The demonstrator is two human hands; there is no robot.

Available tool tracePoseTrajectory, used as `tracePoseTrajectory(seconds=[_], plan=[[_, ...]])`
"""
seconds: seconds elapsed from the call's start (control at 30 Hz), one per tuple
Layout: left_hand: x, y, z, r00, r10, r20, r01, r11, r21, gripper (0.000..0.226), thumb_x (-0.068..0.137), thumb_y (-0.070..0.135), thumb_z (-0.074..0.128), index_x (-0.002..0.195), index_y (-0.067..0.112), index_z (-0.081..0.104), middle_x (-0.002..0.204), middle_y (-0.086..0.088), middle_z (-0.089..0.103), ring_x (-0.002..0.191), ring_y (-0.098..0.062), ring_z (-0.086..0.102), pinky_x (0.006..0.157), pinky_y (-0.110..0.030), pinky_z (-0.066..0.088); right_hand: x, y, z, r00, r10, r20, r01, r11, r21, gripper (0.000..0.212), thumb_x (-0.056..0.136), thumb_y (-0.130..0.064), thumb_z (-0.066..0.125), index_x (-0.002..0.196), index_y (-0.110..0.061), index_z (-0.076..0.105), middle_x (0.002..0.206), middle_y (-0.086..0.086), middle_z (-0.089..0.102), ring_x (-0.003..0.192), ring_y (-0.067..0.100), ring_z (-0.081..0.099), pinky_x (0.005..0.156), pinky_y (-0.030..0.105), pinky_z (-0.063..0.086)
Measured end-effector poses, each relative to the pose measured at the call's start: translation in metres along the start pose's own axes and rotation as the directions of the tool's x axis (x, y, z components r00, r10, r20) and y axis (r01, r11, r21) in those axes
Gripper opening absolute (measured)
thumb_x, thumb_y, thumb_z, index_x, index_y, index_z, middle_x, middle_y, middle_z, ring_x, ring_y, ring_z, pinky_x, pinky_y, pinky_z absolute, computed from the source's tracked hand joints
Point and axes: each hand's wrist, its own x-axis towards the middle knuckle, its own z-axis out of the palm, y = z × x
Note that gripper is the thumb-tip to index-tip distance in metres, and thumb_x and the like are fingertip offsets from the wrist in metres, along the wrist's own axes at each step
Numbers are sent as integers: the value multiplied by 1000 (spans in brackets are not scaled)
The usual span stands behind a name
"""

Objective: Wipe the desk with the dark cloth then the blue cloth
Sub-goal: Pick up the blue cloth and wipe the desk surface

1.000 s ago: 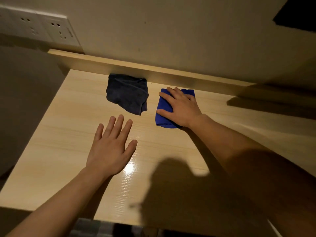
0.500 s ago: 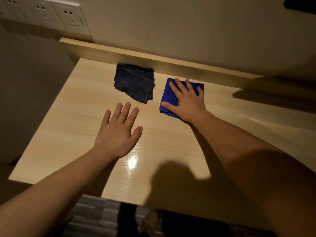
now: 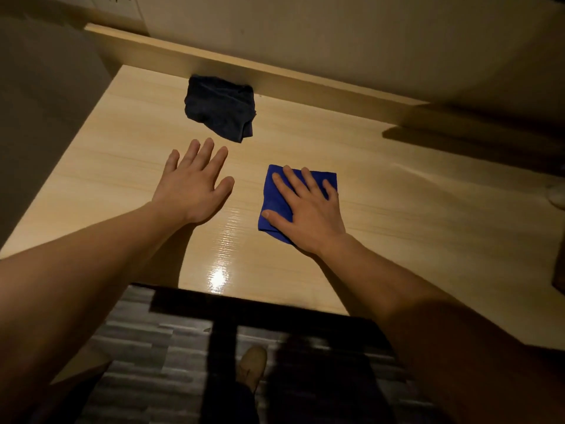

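The dark cloth [image 3: 220, 110] lies crumpled at the back of the light wooden desk [image 3: 397, 215], against the raised back ledge. The folded blue cloth [image 3: 275, 194] lies flat near the desk's middle. My right hand [image 3: 305, 209] presses flat on the blue cloth with fingers spread, covering most of it. My left hand [image 3: 192, 182] rests flat on the bare desk to the left, fingers apart, just in front of the dark cloth and holding nothing.
A raised wooden ledge [image 3: 275, 78] runs along the desk's back under the wall. A wall socket [image 3: 116, 1] sits at the top left. A pale object [image 3: 556, 194] shows at the right edge. Below the front edge are the floor and my shoe [image 3: 252, 367].
My right hand has slid the blue cloth from the back ledge toward me, to the desk's middle. The dark cloth has stayed put. My view has tilted down.
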Motion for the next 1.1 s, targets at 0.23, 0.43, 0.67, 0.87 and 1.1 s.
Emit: tracePoseTrajectory(seconds=[0.23, 0.43, 0.67, 0.87, 1.1], plan=[[0, 4, -1, 999, -10, 34, 10, 1000, 17, 75, 106, 67, 7, 171, 30, -1, 180, -5, -7, 165, -29, -10, 130, -58, -1, -66, -20, 13, 1000, -20, 5, 20, 1000, 23, 72, 100, -74, 18, 163, -41, 9, 173, -13, 3, 159, 17, -4, 125, 53, 3], [-14, 51, -9, 994, 59, -93, -71, 989, -130, 67, 111, 48, 26, 171, 22, 10, 180, -8, 6, 165, -30, 2, 131, -57, 5, -111, -34, 23, 996, -84, -13, 84, 994, 71, 63, 105, -61, 23, 163, -36, 21, 172, -12, 11, 159, 14, 4, 123, 45, 15], [8, 121, -3, 992, 120, -34, -124, 972, -199, 68, 111, 53, 22, 171, 25, 9, 180, -6, 1, 165, -28, -4, 131, -56, 2, -149, -34, 13, 989, -143, 34, 124, 936, 330, 59, 103, -56, 32, 154, -30, 46, 165, -14, 34, 153, 3, 21, 105, 32, 26], [9, 128, 17, 997, 71, 9, -70, 992, -108, 81, 104, 70, 8, 171, 26, -1, 179, -4, -8, 165, -25, -12, 131, -55, -4, -147, -9, -11, 996, 71, 58, -86, 509, 857, 25, 105, -34, 49, 107, -34, 74, 115, -8, 75, 111, 5, 66, 99, 29, 47], [12, 130, 17, 998, 59, 14, -58, 996, -65, 79, 104, 70, 7, 171, 28, -4, 179, -2, -9, 164, -23, -14, 131, -54, -4, -17, 67, -59, 939, 277, -205, -62, 720, 691, 31, 110, -33, 47, 133, -24, 64, 111, -12, 70, 96, -5, 65, 90, 23, 48]])
